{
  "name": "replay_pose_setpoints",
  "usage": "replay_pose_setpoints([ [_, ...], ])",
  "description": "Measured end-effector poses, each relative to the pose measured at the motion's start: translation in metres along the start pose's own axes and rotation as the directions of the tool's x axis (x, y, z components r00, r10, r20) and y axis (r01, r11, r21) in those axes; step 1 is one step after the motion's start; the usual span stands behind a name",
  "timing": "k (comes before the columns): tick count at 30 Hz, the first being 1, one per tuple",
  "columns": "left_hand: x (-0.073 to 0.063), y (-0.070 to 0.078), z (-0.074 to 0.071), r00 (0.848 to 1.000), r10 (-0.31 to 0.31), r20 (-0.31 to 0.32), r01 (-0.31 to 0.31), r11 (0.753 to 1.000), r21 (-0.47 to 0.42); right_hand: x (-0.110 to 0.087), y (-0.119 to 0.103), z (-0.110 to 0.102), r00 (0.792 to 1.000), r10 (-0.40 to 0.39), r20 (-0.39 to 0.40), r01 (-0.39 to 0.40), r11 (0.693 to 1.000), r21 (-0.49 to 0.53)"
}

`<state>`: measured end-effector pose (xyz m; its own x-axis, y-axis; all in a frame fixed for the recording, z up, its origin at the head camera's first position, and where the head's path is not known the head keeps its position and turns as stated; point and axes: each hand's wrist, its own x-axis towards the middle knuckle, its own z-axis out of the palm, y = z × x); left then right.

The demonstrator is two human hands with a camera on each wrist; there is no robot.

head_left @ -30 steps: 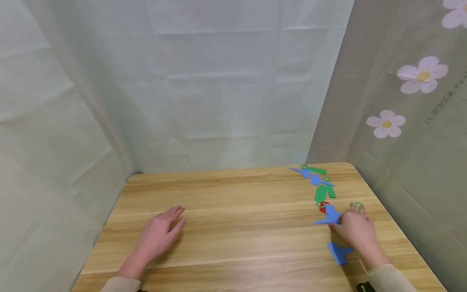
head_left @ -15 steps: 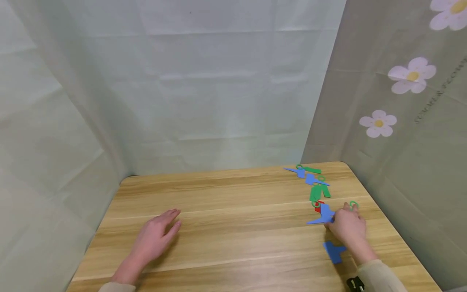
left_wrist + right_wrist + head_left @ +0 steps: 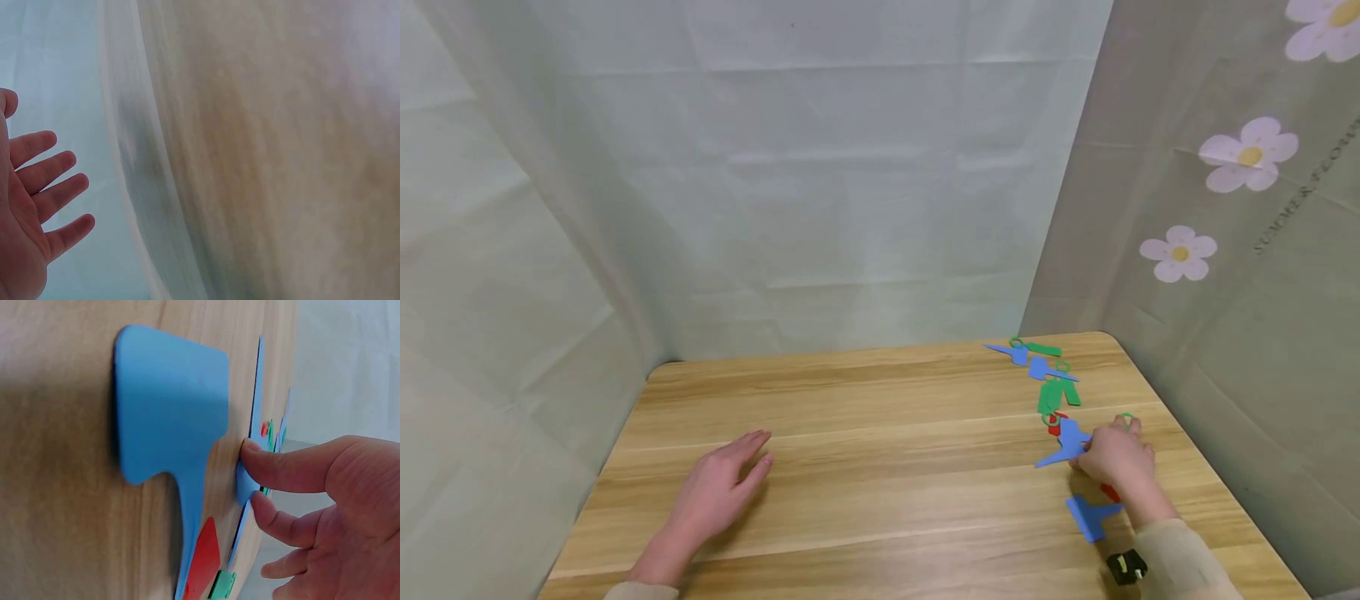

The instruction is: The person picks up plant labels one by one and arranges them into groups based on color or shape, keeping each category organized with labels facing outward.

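My right hand (image 3: 1120,462) is at the right side of the table, thumb and index finger pinching a flat blue T-shaped plant label (image 3: 245,486). Another blue label (image 3: 1065,446) lies against it, pointing left, so the two overlap. Nearer to me is a separate blue label (image 3: 172,403) with a wide head and narrow stem. A red tag (image 3: 206,559) shows beside that stem, partly hidden, with a bit of green (image 3: 223,584) beyond. My left hand (image 3: 715,492) hovers or rests at the table's left, fingers extended, holding nothing.
Beyond my right hand lie green looped tags (image 3: 1051,397), a red piece (image 3: 1054,425) and more blue labels (image 3: 1051,369) in a line toward the far edge. Cloth walls (image 3: 865,183) enclose the wooden table (image 3: 887,467) at back and sides.
The blue label at my right fingertips has shifted and its left-pointing tip has swung slightly nearer me. A red tag now shows beneath my right wrist. The left hand stays put.
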<state>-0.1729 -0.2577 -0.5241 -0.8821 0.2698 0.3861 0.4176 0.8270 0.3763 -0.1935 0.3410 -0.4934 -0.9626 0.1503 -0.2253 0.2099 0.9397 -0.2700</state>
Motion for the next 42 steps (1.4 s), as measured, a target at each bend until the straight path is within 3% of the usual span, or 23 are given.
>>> replay_pose_setpoints([
  [5, -0.001, -0.002, 0.000, 1.000, -0.016, 0.012, 0.016, 1.000, -0.003, 0.000, 0.005, 0.001, 1.000, -0.023, -0.007, 0.023, 1.000, 0.000],
  [15, -0.003, -0.005, 0.000, 1.000, -0.006, 0.006, 0.006, 1.000, 0.004, -0.004, 0.015, 0.012, 0.988, -0.154, -0.022, 0.155, 0.987, 0.043],
  [28, -0.004, -0.005, -0.002, 1.000, -0.006, 0.004, 0.006, 1.000, 0.009, -0.003, 0.011, 0.016, 0.951, -0.214, -0.224, 0.244, 0.963, 0.116],
  [34, -0.004, -0.007, 0.000, 1.000, 0.015, -0.006, -0.015, 1.000, 0.009, -0.002, -0.006, 0.012, 0.933, -0.238, -0.271, 0.302, 0.927, 0.223],
  [42, -0.005, -0.009, 0.001, 0.999, -0.006, 0.037, 0.006, 1.000, 0.010, 0.010, -0.057, 0.009, 0.932, -0.272, -0.242, 0.347, 0.863, 0.368],
])
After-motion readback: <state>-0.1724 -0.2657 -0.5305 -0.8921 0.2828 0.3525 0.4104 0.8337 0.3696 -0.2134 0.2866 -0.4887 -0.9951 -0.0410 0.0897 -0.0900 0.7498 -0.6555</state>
